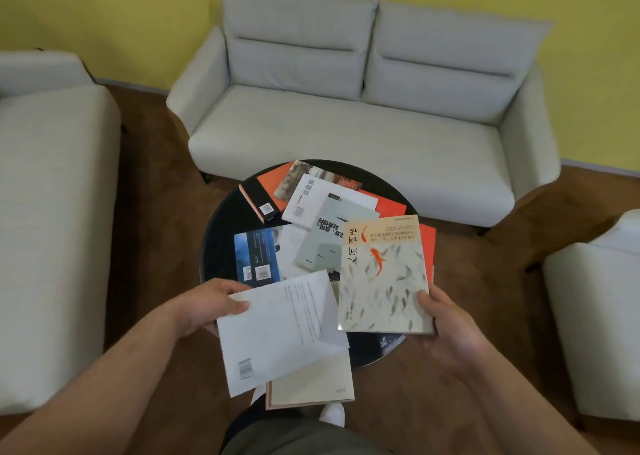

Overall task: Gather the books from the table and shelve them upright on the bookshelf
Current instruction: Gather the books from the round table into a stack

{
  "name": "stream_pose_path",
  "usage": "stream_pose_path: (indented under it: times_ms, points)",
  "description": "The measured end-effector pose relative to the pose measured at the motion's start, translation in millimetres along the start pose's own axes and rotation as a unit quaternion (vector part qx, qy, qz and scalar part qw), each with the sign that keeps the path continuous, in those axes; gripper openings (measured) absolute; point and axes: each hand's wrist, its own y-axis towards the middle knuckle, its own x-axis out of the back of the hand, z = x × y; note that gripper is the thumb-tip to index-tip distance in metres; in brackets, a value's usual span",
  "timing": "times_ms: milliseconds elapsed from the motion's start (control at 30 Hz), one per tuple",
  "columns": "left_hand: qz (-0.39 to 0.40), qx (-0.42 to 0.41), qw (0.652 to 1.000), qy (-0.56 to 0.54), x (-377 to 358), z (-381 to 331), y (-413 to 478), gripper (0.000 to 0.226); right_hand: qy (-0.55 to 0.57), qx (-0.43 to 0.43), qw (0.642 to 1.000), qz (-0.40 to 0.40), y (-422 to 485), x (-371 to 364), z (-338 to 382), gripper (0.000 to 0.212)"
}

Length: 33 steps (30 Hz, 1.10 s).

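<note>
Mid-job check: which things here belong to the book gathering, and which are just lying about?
Job: white book in left hand; fish-cover book in right hand; beige book; blue book, green book, orange book on round table.
Just there: sofa, left seat, right seat.

A grey sofa (363,136) stands against a yellow wall (104,11)
</note>
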Motion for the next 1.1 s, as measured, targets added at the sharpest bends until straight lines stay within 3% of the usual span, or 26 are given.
stream_pose_path:
  times_ms: [200, 300, 400, 500, 567, 667, 733, 800, 833, 967, 1100]
  points:
    - [-0.033, 0.007, 0.986, 0.16, -22, 14, 35, 0.032, -0.032, -0.016, 0.999, 0.015, -6, 13, -22, 0.027]
    - [-0.075, -0.043, 0.941, 0.328, -36, 4, 53, 0.038, -0.06, -0.03, 0.997, 0.03, -6, 20, -35, 0.027]
    - [-0.135, -0.092, 0.911, 0.379, -54, -4, 71, 0.037, -0.1, -0.04, 0.993, 0.049, -5, 27, -42, 0.03]
    - [-0.194, -0.09, 0.935, 0.283, -67, 4, 70, 0.052, -0.106, -0.049, 0.992, 0.049, -4, 31, -45, 0.028]
    - [-0.282, -0.082, 0.929, 0.223, -76, 20, 53, 0.063, -0.109, -0.051, 0.991, 0.054, -2, 34, -46, 0.027]
    - [-0.4, 0.032, 0.914, 0.054, -95, 60, 23, 0.069, -0.118, -0.047, 0.99, 0.06, 1, 36, -47, 0.029]
    - [-0.338, 0.119, 0.923, -0.143, -109, 82, 13, 0.064, -0.121, -0.045, 0.99, 0.064, 2, 37, -48, 0.028]
    - [-0.236, 0.108, 0.91, -0.322, -121, 83, 11, 0.038, -0.127, -0.044, 0.989, 0.064, 4, 34, -48, 0.028]
    - [-0.218, 0.095, 0.902, -0.359, -123, 78, 12, 0.026, -0.13, -0.043, 0.989, 0.064, 5, 33, -47, 0.028]
    - [-0.266, 0.053, 0.925, -0.265, -102, 56, 30, 0.014, -0.14, -0.034, 0.987, 0.071, 8, 30, -41, 0.035]
    - [-0.239, 0.016, 0.965, -0.107, -61, 33, 48, 0.012, -0.136, -0.034, 0.985, 0.096, 6, 36, -34, 0.04]
